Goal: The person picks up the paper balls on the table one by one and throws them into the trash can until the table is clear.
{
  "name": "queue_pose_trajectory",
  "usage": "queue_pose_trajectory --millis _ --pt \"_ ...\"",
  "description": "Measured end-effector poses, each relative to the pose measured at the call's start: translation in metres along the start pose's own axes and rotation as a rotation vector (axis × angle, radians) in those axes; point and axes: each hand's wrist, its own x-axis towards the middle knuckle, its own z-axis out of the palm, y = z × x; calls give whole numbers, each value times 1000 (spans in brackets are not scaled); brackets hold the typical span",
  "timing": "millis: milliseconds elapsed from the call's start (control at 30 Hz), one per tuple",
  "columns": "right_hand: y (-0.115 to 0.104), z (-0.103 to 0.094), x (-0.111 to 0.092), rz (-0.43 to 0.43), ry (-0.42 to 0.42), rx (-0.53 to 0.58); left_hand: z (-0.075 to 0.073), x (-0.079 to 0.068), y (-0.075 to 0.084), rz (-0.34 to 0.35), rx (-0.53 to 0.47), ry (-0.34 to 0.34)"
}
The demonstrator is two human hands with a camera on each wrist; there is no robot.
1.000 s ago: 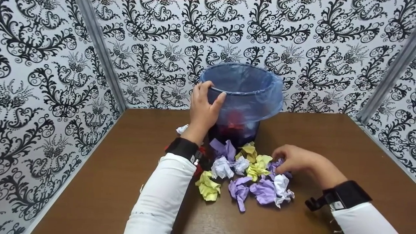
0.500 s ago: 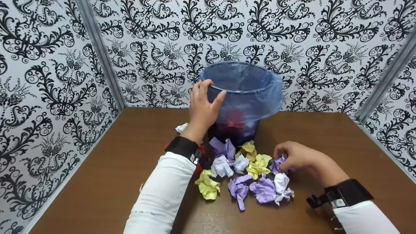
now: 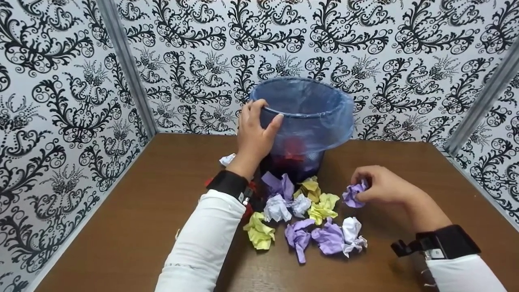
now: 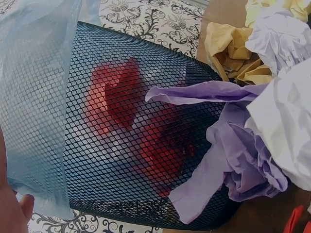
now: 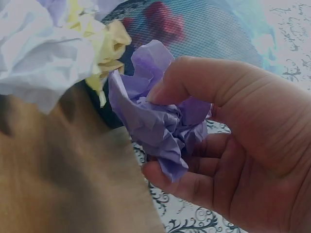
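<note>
My left hand [image 3: 254, 132] grips the near left rim of a mesh wastebasket [image 4: 116, 165], thumb outside and fingers over the edge. A blue plastic bag [image 3: 336, 125] lines the basket and hangs over its rim. Red crumpled paper [image 4: 114, 97] shows through the mesh inside. Between thumb and fingers, my right hand [image 3: 385, 184] pinches a purple crumpled paper ball [image 5: 155, 114], to the right of the basket and the pile. The right wrist view shows the thumb on top and the fingers curled beneath it.
Several crumpled papers lie before the basket: purple [image 3: 327, 238], yellow [image 3: 259, 231], white [image 3: 352, 235]. A white ball [image 3: 227, 159] and red scraps sit behind my left forearm, partly hidden. Patterned walls [image 3: 194, 61] enclose the brown table [image 3: 134, 227] at the back and sides.
My right hand has lifted the purple paper ball from the right edge of the pile and moved slightly up and right with it. The left hand stays on the rim.
</note>
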Motion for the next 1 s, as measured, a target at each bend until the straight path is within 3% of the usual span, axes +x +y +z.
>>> queue_pose_trajectory --millis 133,300,500,633,733,867,1000 --pt "-8 -12 -4 11 77 21 1 1 0 12 -5 15" --pt "-24 -32 -10 -53 190 48 1 1 1 0 -2 2" --pt "-69 -70 -5 -123 310 25 0 0 0 -14 4 -10" --pt "-107 -97 13 -152 413 -7 -2 1 1 -11 3 -8" --pt "-131 -112 32 -112 445 -24 -3 0 1 -16 5 -17" --pt "-155 -128 61 -32 410 -87 -2 0 1 -26 10 -20" --pt "-171 -139 90 -14 347 -154 0 -1 1 -16 5 -10"
